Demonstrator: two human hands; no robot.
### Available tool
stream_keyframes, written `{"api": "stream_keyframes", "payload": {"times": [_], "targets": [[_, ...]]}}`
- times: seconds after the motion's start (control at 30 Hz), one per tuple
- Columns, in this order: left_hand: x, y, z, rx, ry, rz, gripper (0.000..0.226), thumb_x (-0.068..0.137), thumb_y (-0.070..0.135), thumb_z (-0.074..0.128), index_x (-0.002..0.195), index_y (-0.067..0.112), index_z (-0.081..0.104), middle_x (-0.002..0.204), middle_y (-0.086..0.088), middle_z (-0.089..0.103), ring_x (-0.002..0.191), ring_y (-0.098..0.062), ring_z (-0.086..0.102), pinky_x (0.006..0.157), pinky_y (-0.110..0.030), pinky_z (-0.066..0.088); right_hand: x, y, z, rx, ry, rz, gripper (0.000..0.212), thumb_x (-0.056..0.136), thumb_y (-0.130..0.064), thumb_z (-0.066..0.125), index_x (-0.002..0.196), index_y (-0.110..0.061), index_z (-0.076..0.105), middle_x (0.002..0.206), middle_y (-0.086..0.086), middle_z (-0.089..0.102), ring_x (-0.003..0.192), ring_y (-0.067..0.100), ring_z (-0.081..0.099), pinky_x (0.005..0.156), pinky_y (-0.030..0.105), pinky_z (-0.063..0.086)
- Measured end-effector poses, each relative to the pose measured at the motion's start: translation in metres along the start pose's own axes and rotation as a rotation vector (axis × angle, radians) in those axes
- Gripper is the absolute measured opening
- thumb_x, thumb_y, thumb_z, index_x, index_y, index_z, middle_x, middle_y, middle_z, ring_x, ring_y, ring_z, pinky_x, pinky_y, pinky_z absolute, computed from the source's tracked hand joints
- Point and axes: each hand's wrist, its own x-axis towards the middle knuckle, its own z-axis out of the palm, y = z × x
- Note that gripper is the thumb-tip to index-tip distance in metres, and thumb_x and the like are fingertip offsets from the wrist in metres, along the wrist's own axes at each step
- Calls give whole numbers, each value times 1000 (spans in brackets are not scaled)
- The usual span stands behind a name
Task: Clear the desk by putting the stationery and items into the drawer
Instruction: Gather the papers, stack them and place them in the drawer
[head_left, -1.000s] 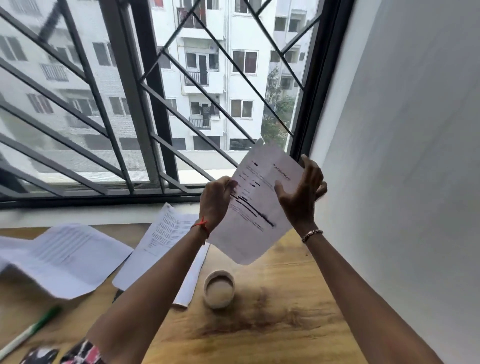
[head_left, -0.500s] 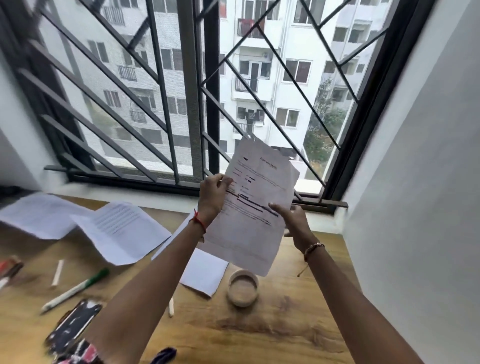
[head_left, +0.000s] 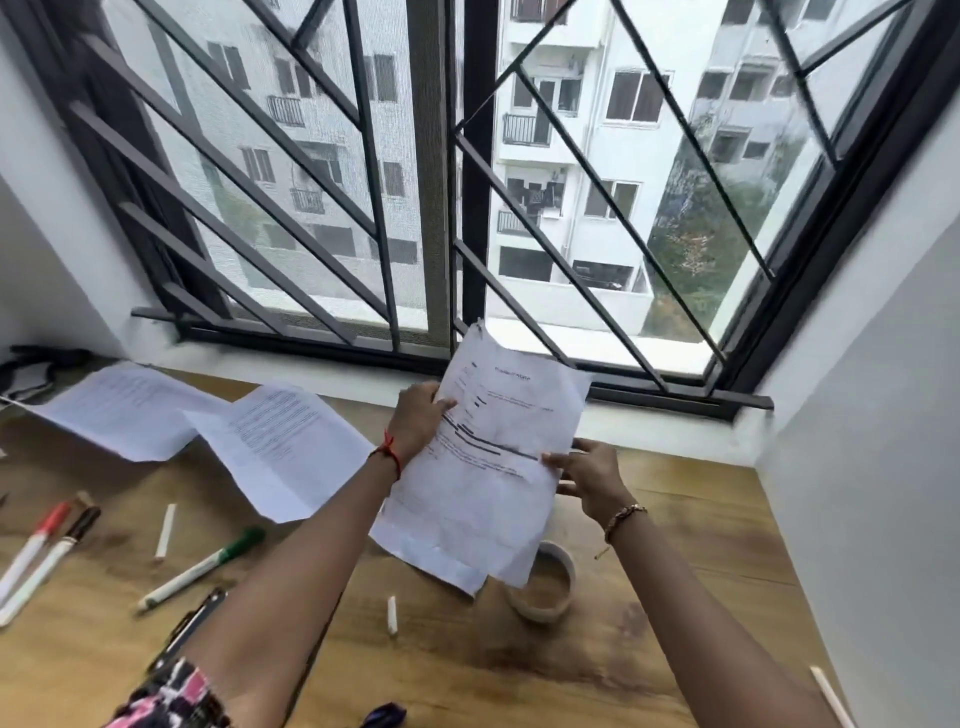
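Sheet (head_left: 483, 499) lower now, creased, black-streaked.

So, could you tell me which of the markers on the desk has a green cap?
The lone marker beside the left forearm; the red-capped marker and dark-capped marker lie together at the far left.

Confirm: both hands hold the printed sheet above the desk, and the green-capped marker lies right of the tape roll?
No. The head view shows the green-capped marker left of the tape roll. The left hand and right hand do hold the printed sheet above the desk.
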Motion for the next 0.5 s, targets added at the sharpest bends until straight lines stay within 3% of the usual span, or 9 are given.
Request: {"api": "stream_keyframes", "payload": {"times": [0.13,0.2,0.3,0.33,0.43,0.5], "targets": [[17,-41,10,68,-48,-86,32,84,7,64,113,-4,62,112,-17,65,102,-28,61,86,-28,44,16,24,21,-37,21,50,22,76,15,60,96,7,62,75,12,63,60,24,57,42,24,51],[22,-55,15,75,-63,-125,28,82,3,65,109,-4,63,105,-14,66,97,-25,60,81,-23,41,26,37,28,-55,49,68,20,75,15,62,95,8,62,81,15,63,61,23,58,47,27,53],[30,-73,20,108,-77,-132,13,78,1,68,89,8,64,88,-12,59,88,-20,54,75,-22,37,44,56,37,-79,102,94,22,72,14,66,94,9,63,92,22,65,71,28,61,66,38,55],[32,-79,22,147,-82,-120,16,77,5,69,91,9,62,93,-11,58,95,-22,53,81,-25,36,48,61,39,-90,120,100,22,71,14,67,92,7,63,93,22,65,74,29,62,70,41,55],[36,-95,24,362,-147,-91,44,83,22,66,123,8,55,122,-14,53,120,-30,42,101,-33,25,58,73,48,-181,195,83,24,70,11,70,92,2,64,97,19,67,86,32,65,81,47,55],[36,-102,24,393,-195,-126,44,86,24,61,125,3,52,128,-16,49,124,-32,39,104,-36,26,60,79,53,-239,236,65,24,70,10,69,93,4,66,98,19,68,89,31,65,81,43,55]]}}
